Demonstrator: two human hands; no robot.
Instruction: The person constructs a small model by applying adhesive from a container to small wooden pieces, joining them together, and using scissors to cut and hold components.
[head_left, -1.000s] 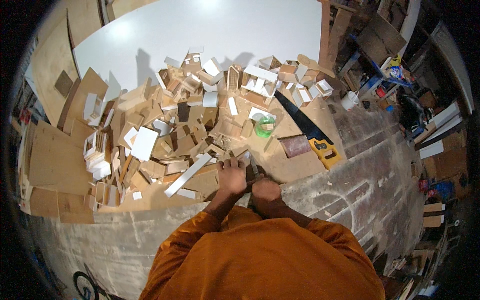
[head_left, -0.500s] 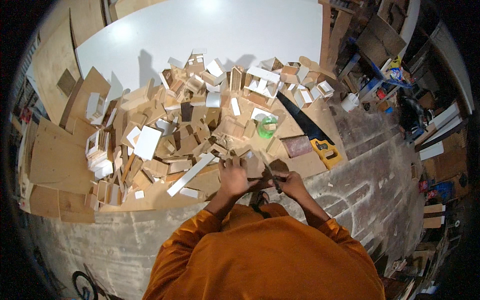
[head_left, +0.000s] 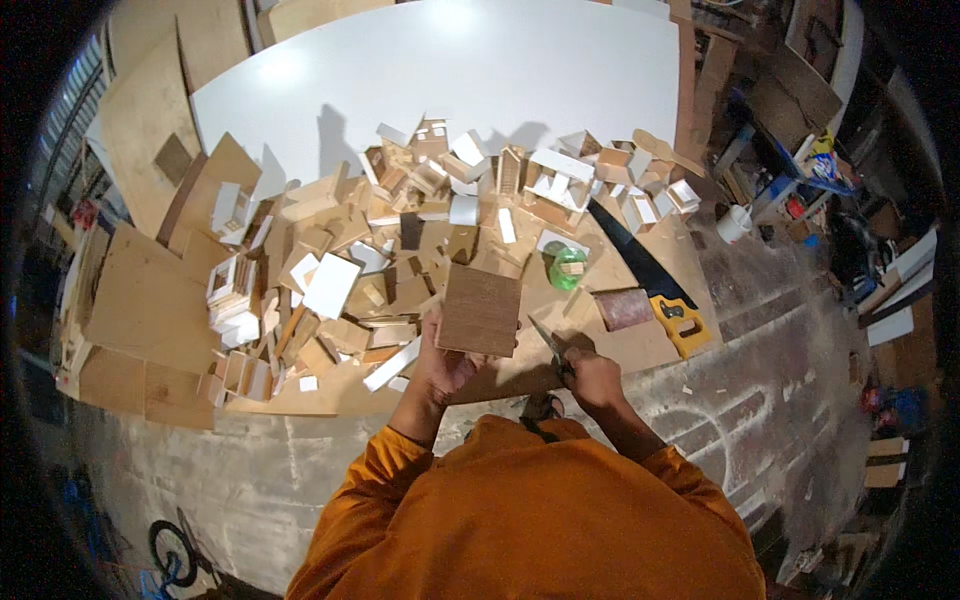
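My left hand (head_left: 448, 372) holds up a square brown wooden panel (head_left: 480, 310), its flat face toward me and its fingers partly hidden beneath. To its right, my right hand (head_left: 592, 380) is closed round the dark handle of a narrow pointed knife (head_left: 546, 340), the blade slanting up and left near the panel without touching it. Beyond my right hand lies a reddish-brown sheet (head_left: 622, 309). A green round container (head_left: 567, 268) with a small wooden piece in or on it stands behind the knife.
Offcuts and small wooden house-like models (head_left: 560, 182) crowd the workbench (head_left: 590, 345). A handsaw (head_left: 635, 255) with a yellow handle lies at the right. A white panel (head_left: 480, 65) spans the back. Beyond the right edge, a white bucket (head_left: 734, 223) stands among clutter.
My left hand has raised the brown panel and tilted its face into view. My right hand with the knife has moved slightly right, away from my left hand. The view has shifted a little.
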